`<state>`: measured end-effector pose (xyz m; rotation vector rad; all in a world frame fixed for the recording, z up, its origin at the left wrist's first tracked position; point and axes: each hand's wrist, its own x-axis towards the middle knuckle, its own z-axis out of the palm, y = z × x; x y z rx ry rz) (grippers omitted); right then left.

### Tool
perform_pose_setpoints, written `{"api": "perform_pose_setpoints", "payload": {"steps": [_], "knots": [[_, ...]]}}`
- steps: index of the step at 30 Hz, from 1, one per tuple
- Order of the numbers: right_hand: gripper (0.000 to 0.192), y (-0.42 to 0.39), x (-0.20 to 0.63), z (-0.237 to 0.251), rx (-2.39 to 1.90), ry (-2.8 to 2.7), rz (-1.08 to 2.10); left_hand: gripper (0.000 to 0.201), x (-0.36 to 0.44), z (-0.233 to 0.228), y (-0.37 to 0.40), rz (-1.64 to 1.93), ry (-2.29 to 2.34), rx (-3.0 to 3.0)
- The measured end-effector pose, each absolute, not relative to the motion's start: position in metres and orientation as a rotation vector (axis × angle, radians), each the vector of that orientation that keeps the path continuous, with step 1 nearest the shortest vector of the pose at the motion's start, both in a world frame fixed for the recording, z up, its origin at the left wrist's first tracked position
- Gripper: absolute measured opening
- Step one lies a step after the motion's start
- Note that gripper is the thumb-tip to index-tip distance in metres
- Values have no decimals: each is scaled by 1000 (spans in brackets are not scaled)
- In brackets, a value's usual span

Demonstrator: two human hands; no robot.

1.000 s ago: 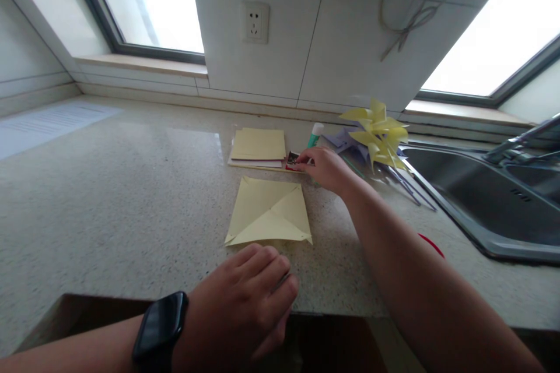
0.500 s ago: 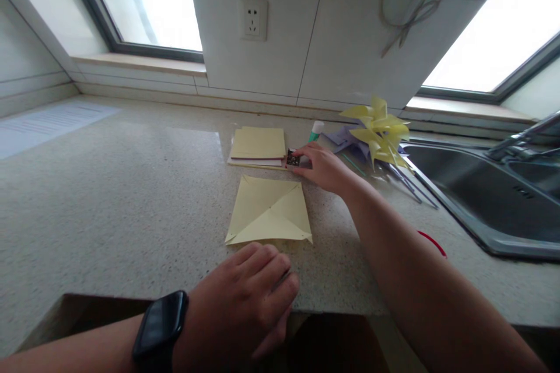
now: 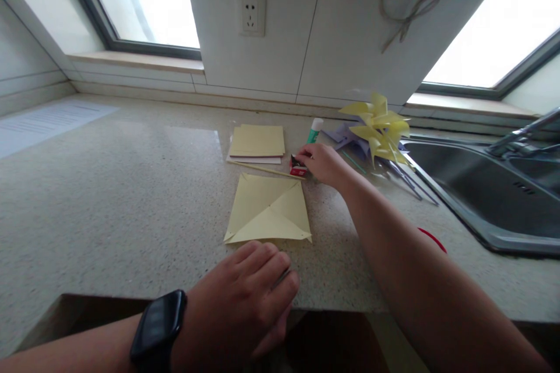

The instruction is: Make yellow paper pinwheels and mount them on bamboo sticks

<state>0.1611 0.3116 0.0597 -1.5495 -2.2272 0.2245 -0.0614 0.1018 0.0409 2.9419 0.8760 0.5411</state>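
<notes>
Head view: right hand [image 3: 322, 163] is stretched out over the table [image 3: 131, 198], fingertips pinched on a small red box [image 3: 298, 166] that sits just past the far right corner of the folded yellow paper square [image 3: 268, 210]. The box looks like light card w/ a red side and a dark top; what's inside can't be read. It touches or nearly touches a thin stick [image 3: 271, 171] lying along the paper's far edge.

Handling, as a judgement: the box is prob. v. light and stiff enough for a two-finger pinch on its long sides, but thin-walled, so a hard squeeze could crush it. It may skid on the smooth speckled stone. The paper square is creased along both diagonals, flimsy and easily dented; best taken by an edge or corner, not the middle.

Left hand [image 3: 245, 303], w/ a black watch [image 3: 158, 326] on the wrist, rests at the table's near edge just below the paper, fingers loosely curled; something thin may sit between them, can't tell what.

Further back: a stack of paper sheets [image 3: 257, 143], a glue stick [image 3: 314, 130], a yellow pinwheel [image 3: 378, 131] beside the sink [image 3: 481, 198].
</notes>
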Motion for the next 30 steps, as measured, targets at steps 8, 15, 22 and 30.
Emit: {"api": "perform_pose_setpoints", "payload": {"steps": [8,15,22,30], "knots": [[13,307,166,62,-1516,-2304,302,11,-60,42,103,537,876,2949],[13,308,168,63,-1552,-2351,226,12,-62,43,102,502,871,2940],[14,305,168,65,-1596,-2396,157,11,-61,43,103,515,856,2957],[15,302,166,67,-1627,-2412,77,14,-62,44,102,490,857,2967]]}}
